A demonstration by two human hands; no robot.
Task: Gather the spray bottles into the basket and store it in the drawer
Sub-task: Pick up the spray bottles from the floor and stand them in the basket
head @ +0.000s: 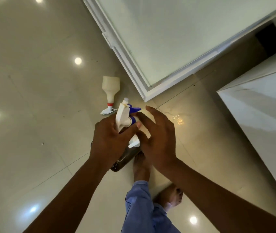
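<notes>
— While the person is standing on the glossy tiled floor [33, 98], what are the hands doing?

— The left hand [110, 140] is closing its fingers around a spray bottle [124, 115] with a white trigger head and a blue nozzle, gripping it just below the head. A second, dark bottle [125, 157] with a white top is showing under that same hand; I cannot tell how it is being held.

— And the other one?

— The right hand [157, 140] is spreading open, fingers apart, just to the right of the bottles. Its thumb is lying near the white top of the dark bottle; whether it is touching, I cannot tell.

— Are any bottles still down?

— One white spray bottle [110, 93] with a red collar is lying on its side on the floor, just beyond the hands, near the corner of a white cabinet [167, 39]. Bare feet and a blue trouser leg [142, 207] are showing below.
</notes>
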